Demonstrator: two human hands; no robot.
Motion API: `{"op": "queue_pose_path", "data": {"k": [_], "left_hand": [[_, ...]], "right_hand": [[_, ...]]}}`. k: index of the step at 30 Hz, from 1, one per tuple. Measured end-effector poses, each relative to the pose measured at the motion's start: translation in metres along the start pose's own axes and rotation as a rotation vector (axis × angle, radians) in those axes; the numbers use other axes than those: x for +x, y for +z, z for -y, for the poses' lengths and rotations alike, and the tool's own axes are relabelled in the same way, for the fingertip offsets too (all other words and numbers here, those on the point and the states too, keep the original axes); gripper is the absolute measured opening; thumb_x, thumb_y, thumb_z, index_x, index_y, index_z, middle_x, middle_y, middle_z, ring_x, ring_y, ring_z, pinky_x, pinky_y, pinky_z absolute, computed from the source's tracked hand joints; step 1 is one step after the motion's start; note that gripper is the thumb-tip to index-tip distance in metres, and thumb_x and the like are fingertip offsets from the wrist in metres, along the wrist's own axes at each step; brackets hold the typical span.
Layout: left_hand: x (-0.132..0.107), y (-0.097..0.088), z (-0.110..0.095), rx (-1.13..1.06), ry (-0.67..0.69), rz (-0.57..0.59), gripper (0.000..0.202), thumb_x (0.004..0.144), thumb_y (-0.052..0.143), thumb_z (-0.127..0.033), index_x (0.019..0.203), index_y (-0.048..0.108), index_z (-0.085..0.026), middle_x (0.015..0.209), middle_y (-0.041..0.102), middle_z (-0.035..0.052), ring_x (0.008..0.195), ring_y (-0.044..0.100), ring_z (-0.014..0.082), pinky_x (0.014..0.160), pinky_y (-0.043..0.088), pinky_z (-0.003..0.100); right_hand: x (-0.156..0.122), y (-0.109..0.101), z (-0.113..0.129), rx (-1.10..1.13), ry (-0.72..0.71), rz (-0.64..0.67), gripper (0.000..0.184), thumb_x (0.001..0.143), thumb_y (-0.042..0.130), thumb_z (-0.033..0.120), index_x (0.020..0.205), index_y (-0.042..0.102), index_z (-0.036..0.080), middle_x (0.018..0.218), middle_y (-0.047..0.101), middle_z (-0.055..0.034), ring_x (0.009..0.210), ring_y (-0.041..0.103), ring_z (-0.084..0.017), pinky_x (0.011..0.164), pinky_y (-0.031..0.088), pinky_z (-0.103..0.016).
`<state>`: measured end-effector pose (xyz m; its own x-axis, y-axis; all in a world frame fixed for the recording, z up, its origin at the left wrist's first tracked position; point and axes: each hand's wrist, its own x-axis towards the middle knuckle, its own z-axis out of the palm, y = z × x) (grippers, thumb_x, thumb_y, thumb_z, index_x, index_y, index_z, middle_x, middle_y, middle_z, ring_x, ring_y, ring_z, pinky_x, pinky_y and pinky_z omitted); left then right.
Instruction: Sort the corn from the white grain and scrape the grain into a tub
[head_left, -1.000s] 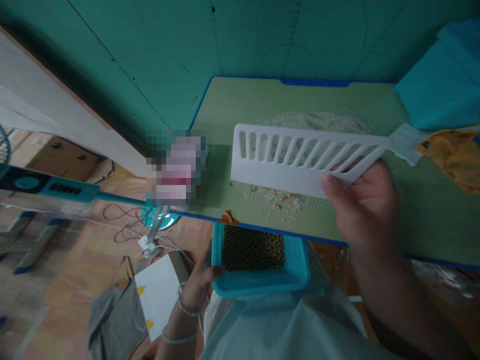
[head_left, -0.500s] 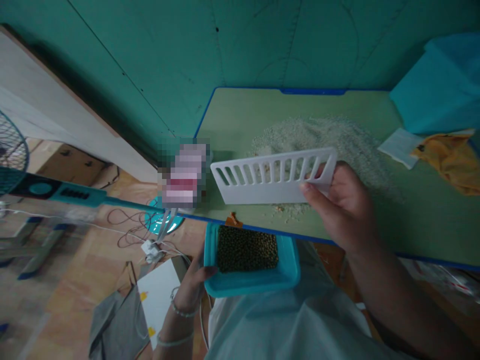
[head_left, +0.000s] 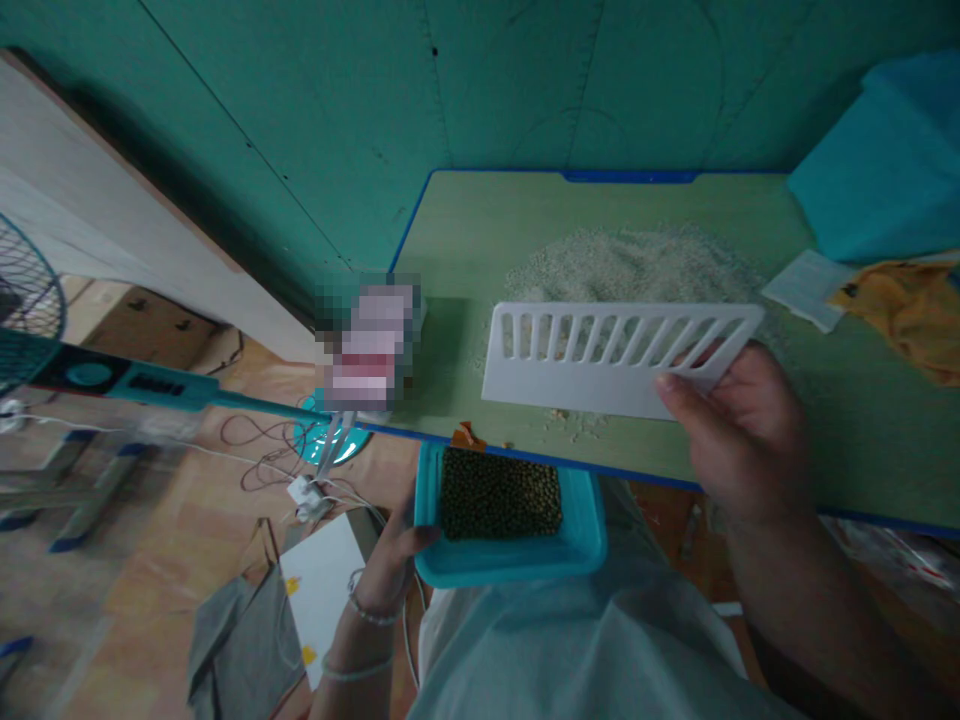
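My right hand (head_left: 750,440) is closed on one end of a white slotted plastic panel (head_left: 577,383), which is raised above the table's front part. Behind the panel, a broad heap of pale grains (head_left: 637,262) spreads over the green tabletop (head_left: 480,215). A few light crumbs lie on the table below the panel. With my left hand (head_left: 401,555) I grip the left side of a turquoise plastic tub (head_left: 517,563), just under the table's front edge. Small dark green-brown beans (head_left: 499,498) fill part of the tub. Most of the left fingers are hidden behind it.
A blurred-out pinkish box (head_left: 373,345) stands at the table's left edge. On the right are a blue bag (head_left: 885,160), a white packet (head_left: 808,288) and a yellow cloth (head_left: 904,315). A turquoise fan (head_left: 135,385) and cables are at the left, by the floor.
My right hand has carried the white slotted panel to the right and turned it slightly, so its left end sits higher. The tub stays in my left hand, nearly unmoved.
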<state>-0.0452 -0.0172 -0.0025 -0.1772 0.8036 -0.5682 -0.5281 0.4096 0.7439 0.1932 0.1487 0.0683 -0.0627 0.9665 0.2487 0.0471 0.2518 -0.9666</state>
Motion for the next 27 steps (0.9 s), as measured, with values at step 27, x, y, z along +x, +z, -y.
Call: {"op": "queue_pose_path", "data": {"k": [27], "left_hand": [[0.007,0.036,-0.001,0.075,-0.006,0.071,0.067,0.056,0.057,-0.014,0.122,0.054,-0.026,0.113,0.067,0.0020,0.121,0.044,0.0279,0.099,0.037,0.038]], "right_hand": [[-0.026,-0.060,-0.011,0.118,0.079,-0.379,0.028,0.057,0.071,0.012,0.081,0.068,0.026,0.087,0.065,-0.0036,0.091,0.060,-0.022,0.100,0.034,-0.044]]}}
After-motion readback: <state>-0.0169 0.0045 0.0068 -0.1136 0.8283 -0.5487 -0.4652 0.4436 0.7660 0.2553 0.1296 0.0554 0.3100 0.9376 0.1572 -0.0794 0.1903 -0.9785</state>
